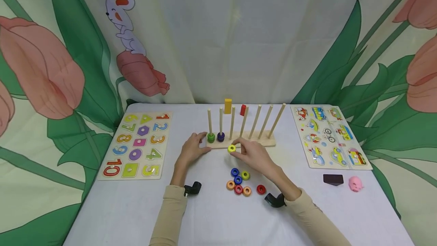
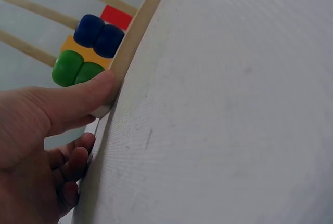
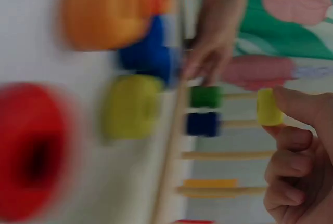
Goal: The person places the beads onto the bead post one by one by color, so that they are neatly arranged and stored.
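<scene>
A wooden peg rack (image 1: pixel 259 138) with several upright pegs stands at the table's middle. Green rings (image 2: pixel 77 69) are stacked on its leftmost peg, and dark blue rings (image 2: pixel 99 36) sit on the second. My left hand (image 1: pixel 192 148) holds the left end of the rack's base, thumb along the front edge. Between thumb and index finger, my right hand (image 1: pixel 254 155) pinches a yellow ring (image 3: pixel 269 107) in front of the rack, near the third peg. Its other fingers are curled in the right wrist view.
Loose blue (image 1: pixel 235 172), yellow (image 1: pixel 245 175), red (image 1: pixel 261 189) and orange rings (image 1: pixel 230 185) lie in front. Behind the rack are yellow (image 1: pixel 228 106) and red blocks (image 1: pixel 242 109). Puzzle boards flank it, numbers (image 1: pixel 136 147) left, vehicles (image 1: pixel 329 137) right. A dark block (image 1: pixel 333 179) and pink toy (image 1: pixel 356 183) lie right.
</scene>
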Available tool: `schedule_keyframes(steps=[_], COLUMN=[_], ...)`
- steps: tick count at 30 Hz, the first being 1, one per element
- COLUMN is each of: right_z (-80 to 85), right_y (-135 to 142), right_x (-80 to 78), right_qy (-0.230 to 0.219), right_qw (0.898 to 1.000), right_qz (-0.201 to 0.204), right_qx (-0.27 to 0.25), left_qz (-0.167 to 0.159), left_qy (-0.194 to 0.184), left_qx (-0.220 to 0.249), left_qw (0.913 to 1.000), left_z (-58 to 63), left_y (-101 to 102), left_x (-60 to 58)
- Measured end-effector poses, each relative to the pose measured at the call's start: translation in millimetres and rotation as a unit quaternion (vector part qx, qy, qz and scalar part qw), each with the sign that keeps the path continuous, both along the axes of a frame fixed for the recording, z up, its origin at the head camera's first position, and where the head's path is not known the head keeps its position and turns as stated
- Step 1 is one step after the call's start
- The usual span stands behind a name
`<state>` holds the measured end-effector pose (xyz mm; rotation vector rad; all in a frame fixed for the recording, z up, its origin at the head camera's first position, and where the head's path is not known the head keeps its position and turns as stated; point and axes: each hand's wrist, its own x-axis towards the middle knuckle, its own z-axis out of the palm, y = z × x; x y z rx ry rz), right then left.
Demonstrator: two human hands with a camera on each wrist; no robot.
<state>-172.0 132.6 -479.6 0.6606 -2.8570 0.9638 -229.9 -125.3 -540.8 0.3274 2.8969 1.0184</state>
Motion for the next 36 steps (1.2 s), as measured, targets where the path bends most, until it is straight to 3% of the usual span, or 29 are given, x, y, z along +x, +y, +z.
schedule_keyframes(steps=[3,7,10,14,19,23,26,30,33,36], right_z=[35.2,72.2,86.2,89.2,79.2,62.1,37.3,-0.2,-20.9,-34.3], right_y=[-6.0,-12.4,-16.2,-18.8,-19.5,-12.2,0.4,18.1,27.7,33.7], right_x=[-5.7,-17.8,-28.7,-37.0,-35.0,-18.3,1.7,29.0,43.9,52.2], right_qy=[0.076,0.167,0.185,0.158,0.146,0.129,0.076,-0.024,-0.09,-0.123], right_qw=[0.995,0.976,0.97,0.973,0.974,0.973,0.981,0.991,0.992,0.99], right_qz=[-0.013,-0.057,-0.097,-0.13,-0.124,-0.102,-0.084,-0.073,-0.064,-0.056], right_qx=[-0.064,-0.125,-0.126,-0.107,-0.124,-0.159,-0.158,-0.11,-0.067,-0.04], left_qz=[0.004,0.004,0.002,-0.002,-0.003,0.001,0.002,-0.003,-0.003,0.0], left_qy=[-0.001,-0.003,-0.003,-0.004,-0.003,-0.003,-0.006,-0.007,-0.007,-0.006], left_qx=[0.002,-0.001,-0.001,0.001,-0.003,-0.004,-0.003,-0.005,-0.004,0.0], left_qw=[1.0,1.0,1.0,1.0,1.0,1.0,1.0,1.0,1.0,1.0], left_z=[0.8,0.6,0.3,0.7,1.6,2.1,1.7,0.9,1.9,3.6], left_y=[-0.1,-0.1,0.3,1.7,1.2,0.3,1.3,1.2,0.4,0.4], left_x=[0.7,0.4,0.4,0.7,0.4,0.1,0.8,1.4,1.2,0.6])
